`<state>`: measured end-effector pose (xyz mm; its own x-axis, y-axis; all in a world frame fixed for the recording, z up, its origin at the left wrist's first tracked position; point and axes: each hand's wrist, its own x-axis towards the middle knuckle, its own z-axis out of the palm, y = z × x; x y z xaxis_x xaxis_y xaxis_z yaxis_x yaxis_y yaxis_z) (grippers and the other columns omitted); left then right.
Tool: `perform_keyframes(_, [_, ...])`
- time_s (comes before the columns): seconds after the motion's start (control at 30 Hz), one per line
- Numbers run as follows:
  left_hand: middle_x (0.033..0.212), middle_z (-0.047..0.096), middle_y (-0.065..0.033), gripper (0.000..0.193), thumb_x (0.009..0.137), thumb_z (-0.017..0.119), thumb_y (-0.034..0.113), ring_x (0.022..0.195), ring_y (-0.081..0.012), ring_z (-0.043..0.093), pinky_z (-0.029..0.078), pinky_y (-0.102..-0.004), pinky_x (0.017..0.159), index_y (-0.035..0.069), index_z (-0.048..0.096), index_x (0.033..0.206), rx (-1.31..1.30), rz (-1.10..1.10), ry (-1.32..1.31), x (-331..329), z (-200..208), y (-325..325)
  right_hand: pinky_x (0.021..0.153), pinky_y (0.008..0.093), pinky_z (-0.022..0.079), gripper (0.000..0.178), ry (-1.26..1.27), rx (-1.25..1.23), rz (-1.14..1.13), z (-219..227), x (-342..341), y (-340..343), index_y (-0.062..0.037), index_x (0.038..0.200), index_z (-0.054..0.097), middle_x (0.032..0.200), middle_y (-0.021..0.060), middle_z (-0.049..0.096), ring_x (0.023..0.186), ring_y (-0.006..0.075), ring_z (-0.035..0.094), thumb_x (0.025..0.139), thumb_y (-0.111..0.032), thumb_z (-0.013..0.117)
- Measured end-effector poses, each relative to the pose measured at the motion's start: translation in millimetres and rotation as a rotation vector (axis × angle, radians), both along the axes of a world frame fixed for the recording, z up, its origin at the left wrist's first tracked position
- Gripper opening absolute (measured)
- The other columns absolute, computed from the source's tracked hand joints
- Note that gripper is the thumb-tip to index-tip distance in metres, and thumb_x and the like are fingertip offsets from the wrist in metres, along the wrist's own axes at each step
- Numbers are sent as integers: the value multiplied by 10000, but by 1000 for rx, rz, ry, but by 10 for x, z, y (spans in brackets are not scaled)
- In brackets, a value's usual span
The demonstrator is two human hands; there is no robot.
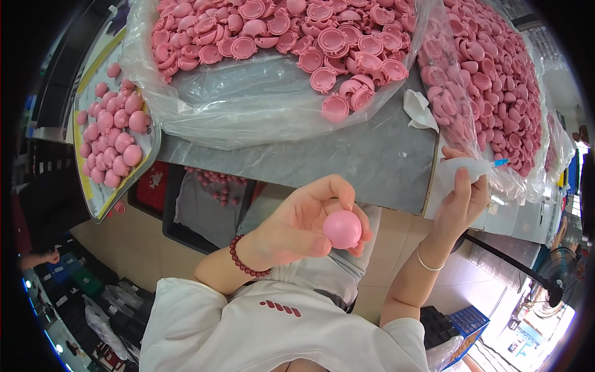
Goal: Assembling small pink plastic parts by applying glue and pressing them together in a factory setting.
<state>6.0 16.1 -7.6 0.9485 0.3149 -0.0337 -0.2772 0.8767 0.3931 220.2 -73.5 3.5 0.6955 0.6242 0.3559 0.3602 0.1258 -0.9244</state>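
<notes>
Over my lap, my left hand (296,218) is closed around a smooth pink plastic ball (342,229), which shows between thumb and fingers. My right hand (463,197) is raised at the right end of the bench and grips a translucent white squeeze bottle (466,168). The bottle lies sideways, its blue tip (501,162) pointing right, away from the ball. Beyond both hands, loose pink half shells (331,40) lie on a clear plastic bag (217,124). Whole pink balls (114,139) fill much of a tray (102,201) at the far left.
A grey bench (384,158) runs in front of me, with crumpled white paper (420,110) on it. More half shells (489,80) are heaped in plastic at the right. Below the bench is a black crate (180,229). A fan (551,273) stands at the right.
</notes>
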Motion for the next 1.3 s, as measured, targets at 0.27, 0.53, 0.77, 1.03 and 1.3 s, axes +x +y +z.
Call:
perform_keyframes(0.27, [767, 591, -90, 519, 575, 770, 371, 712, -201, 580, 475, -317, 670, 54, 525, 904, 137, 46, 95, -10, 88, -30, 754, 281, 407, 253, 49, -25, 71, -1, 6, -20, 60, 912, 523, 867, 180, 593, 822, 195, 556, 799, -165, 539])
perform_keyframes(0.53, [790, 589, -96, 420, 616, 765, 251, 753, -224, 569, 471, -345, 648, 55, 530, 904, 42, 57, -56, -50, -4, -41, 733, 277, 416, 236, 85, -70, 86, -15, 6, -27, 51, 906, 526, 856, 165, 598, 803, 181, 554, 796, -157, 543])
perform_keyframes(0.77, [852, 591, -144, 395, 600, 771, 126, 843, -249, 558, 478, -350, 708, 37, 523, 895, 412, 346, -16, 21, 54, -118, 744, 270, 411, 235, -27, -108, 129, -11, -1, 8, 31, 926, 526, 978, 149, 569, 847, 165, 530, 782, -153, 550])
perform_keyframes(1.03, [932, 582, -193, 480, 588, 773, 172, 872, -241, 550, 459, -296, 699, 7, 530, 968, 972, 569, 66, -64, -67, 90, 869, 378, 340, 354, -730, -402, 265, 78, -71, 228, 44, 1030, 489, 1074, 180, 515, 1004, 339, 470, 756, -169, 559])
perform_keyframes(1.3, [928, 582, -188, 476, 601, 753, 69, 856, -229, 548, 453, -294, 701, -4, 514, 1007, 1117, 682, 182, -89, -62, 111, 790, 360, 403, 333, 232, 99, 486, 107, -489, -38, 44, 867, 513, 957, 230, 548, 876, 262, 532, 728, -253, 576])
